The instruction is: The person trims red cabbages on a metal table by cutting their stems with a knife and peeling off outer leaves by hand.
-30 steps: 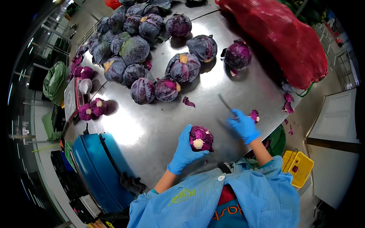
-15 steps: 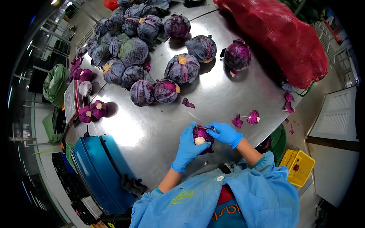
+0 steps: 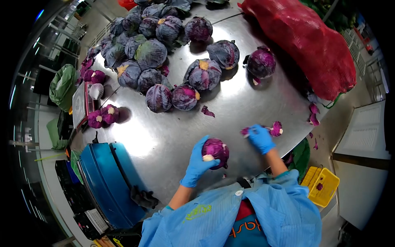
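Note:
A peeled red cabbage point(image 3: 217, 150) with a pale cut stem rests in my left hand point(image 3: 196, 164), whose gloved fingers curl round its left side. My right hand point(image 3: 261, 139), also in a blue glove, is away to the right, low over the metal table point(image 3: 173, 131). At its fingertips shows a blurred purple cabbage leaf point(image 3: 245, 131), which the fingers seem to pinch. Just right of that hand lies a trimmed piece of cabbage point(image 3: 276, 129) with a pale stem. Whether the right hand also holds a tool is hidden.
Several unpeeled cabbages point(image 3: 151, 53) are heaped at the back left. A full red mesh sack point(image 3: 304, 49) lies at the back right. Peeled cabbages point(image 3: 109, 114) sit near a scale point(image 3: 79, 101). A blue bin point(image 3: 101, 185) stands left, a yellow basket point(image 3: 329, 187) right.
My right hand has left the cabbage and moved right, with a purple leaf at its fingers. My left hand still holds the cabbage, now turned slightly.

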Demonstrator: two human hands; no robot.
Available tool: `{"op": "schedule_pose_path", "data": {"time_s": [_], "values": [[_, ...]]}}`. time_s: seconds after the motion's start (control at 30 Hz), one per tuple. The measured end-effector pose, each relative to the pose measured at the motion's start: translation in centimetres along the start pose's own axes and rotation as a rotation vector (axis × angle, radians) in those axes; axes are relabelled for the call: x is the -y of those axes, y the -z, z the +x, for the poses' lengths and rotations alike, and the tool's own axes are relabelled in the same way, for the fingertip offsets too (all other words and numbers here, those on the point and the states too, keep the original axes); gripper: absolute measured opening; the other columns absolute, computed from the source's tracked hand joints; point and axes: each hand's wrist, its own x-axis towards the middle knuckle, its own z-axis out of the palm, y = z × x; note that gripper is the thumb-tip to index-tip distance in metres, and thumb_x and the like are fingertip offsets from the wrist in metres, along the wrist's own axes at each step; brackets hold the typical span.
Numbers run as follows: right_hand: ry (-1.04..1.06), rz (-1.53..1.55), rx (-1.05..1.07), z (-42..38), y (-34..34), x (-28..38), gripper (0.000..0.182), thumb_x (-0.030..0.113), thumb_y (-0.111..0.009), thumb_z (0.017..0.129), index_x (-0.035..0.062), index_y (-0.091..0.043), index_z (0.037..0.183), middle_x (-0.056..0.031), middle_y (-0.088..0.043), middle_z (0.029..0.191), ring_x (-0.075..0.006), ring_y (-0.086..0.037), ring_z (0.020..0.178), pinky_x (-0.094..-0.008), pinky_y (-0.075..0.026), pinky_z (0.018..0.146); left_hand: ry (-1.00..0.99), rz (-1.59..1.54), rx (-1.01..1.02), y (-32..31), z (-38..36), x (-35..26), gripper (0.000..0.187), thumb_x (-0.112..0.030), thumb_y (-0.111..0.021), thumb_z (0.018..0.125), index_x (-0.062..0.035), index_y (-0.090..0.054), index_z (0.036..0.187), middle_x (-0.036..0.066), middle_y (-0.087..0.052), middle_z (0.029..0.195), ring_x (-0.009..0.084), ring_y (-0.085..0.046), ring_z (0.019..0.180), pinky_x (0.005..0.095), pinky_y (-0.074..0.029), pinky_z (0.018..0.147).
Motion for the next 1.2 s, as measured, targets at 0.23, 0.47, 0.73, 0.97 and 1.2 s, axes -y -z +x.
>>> {"op": "schedule_pose_path", "data": {"time_s": [0.23,0.47,0.73,0.97,1.2], "values": [[-0.239,-0.243,0.0,-2.3,4.1,7.7,0.068,0.046,-0.073,0.083,0.005,-0.052,0.133,-0.0186,-0.07,0.1,-0.0294,-0.069,0.086,-0.0396,-0.054,0.079,0.194,-0.296,-0.213,-0.4,-0.6,-1.0,0.102,-0.019,-0.088,0.063,-0.0004,-0.034,0.146,0.017,-0.048,0.136,0.0271,-0.051,0.122,0.0382,-0.041,0.106],[-0.193,0.224,0.297,-6.4,-5.5,8.5,0.059,0.036,-0.079,0.079,0.0042,-0.059,0.125,-0.0167,-0.07,0.102,-0.0218,-0.068,0.088,-0.0367,-0.053,0.081,0.177,-0.09,-0.247,-1.2,-0.4,0.5,0.106,-0.025,-0.089,0.061,0.0002,-0.032,0.147,0.02,-0.042,0.139,0.0299,-0.048,0.124,0.0389,-0.04,0.106],[0.215,-0.238,0.341,-2.3,0.0,6.1,0.017,0.025,-0.063,0.083,0.0113,-0.067,0.092,-0.0162,-0.067,0.088,-0.0352,-0.066,0.078,-0.0415,-0.053,0.069,0.009,0.039,-0.07,0.0,-0.9,0.6,0.105,-0.025,-0.088,0.06,-0.0007,-0.032,0.146,0.019,-0.042,0.14,0.03,-0.045,0.129,0.0398,-0.035,0.11],[0.128,-0.421,-0.214,1.0,5.0,6.1,0.048,0.035,-0.07,0.085,0.0052,-0.059,0.122,-0.0172,-0.069,0.095,-0.0293,-0.069,0.081,-0.0389,-0.054,0.073,-0.066,0.071,-0.013,0.3,-0.9,0.7,0.105,-0.026,-0.087,0.058,-0.0026,-0.035,0.145,0.019,-0.042,0.141,0.0327,-0.043,0.13,0.0411,-0.033,0.112],[-0.111,0.301,0.42,-2.1,-4.8,10.0,0.063,0.04,-0.08,0.078,0.0035,-0.061,0.126,-0.0106,-0.067,0.107,-0.0165,-0.06,0.096,-0.0313,-0.049,0.085,0.062,0.178,-0.068,0.9,-1.2,-0.9,0.103,-0.03,-0.087,0.064,-0.0022,-0.032,0.146,0.017,-0.041,0.141,0.0312,-0.049,0.124,0.0399,-0.042,0.103]]}}
